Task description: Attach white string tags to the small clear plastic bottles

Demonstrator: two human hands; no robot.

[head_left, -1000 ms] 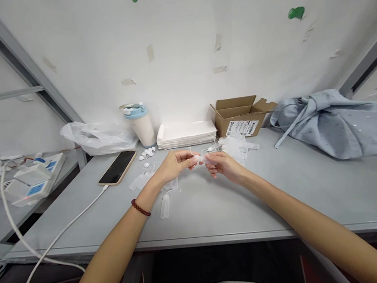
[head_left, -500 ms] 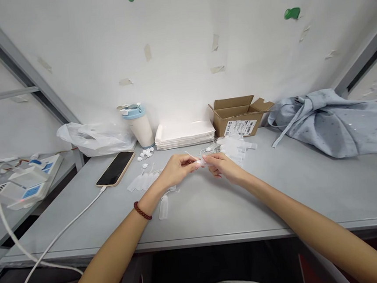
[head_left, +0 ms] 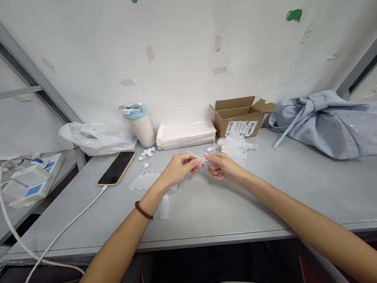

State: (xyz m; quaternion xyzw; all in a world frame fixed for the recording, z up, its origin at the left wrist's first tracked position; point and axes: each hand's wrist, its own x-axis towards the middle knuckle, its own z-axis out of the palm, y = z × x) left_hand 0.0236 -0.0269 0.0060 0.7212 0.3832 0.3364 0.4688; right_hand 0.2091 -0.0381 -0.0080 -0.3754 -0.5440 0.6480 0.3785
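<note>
The grey worktop carries a blue fabric bag, an open cardboard box and a charging phone. Above it, near the box, the left hand and right hand meet, each in a closed pinch grip on a small translucent piece. A single clear tag lies nearer the front edge.

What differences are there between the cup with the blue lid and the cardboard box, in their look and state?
The cup is round and pale; the box is brown and angular. The cup is covered by its blue lid; the box has its flaps open. The cup shows no large label, while the box has a white printed label. Both stand near the wall.
</note>
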